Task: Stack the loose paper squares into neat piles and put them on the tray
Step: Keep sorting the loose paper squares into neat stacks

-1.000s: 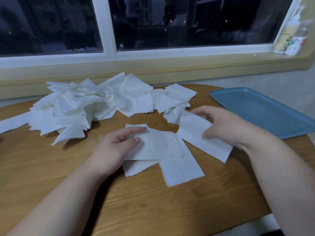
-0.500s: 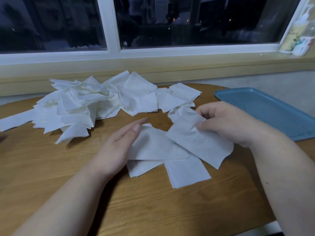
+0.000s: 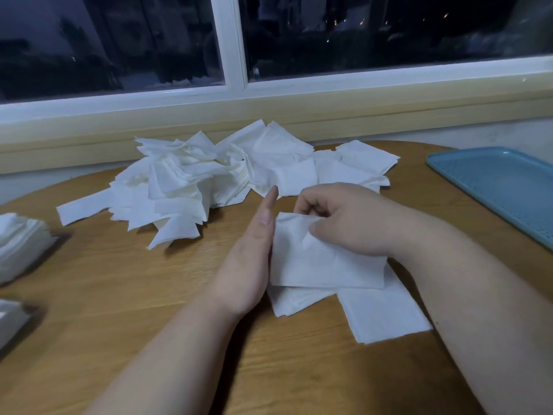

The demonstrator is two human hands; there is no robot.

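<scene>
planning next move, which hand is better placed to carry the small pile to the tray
Right: the right hand pinches the top square and the tray sits on that side; the left hand braces the small pile.

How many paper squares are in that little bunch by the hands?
3 show: the top square, pinched by the right hand, with the left hand alongside; a lower-left square poking out under it; a lower-right square. More may hide beneath.

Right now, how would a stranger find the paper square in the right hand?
On the wooden table, look nearer than the loose heap. The square tops the small pile beside the left hand; it alone is pinched by the right hand, its corner crumpled.
</scene>
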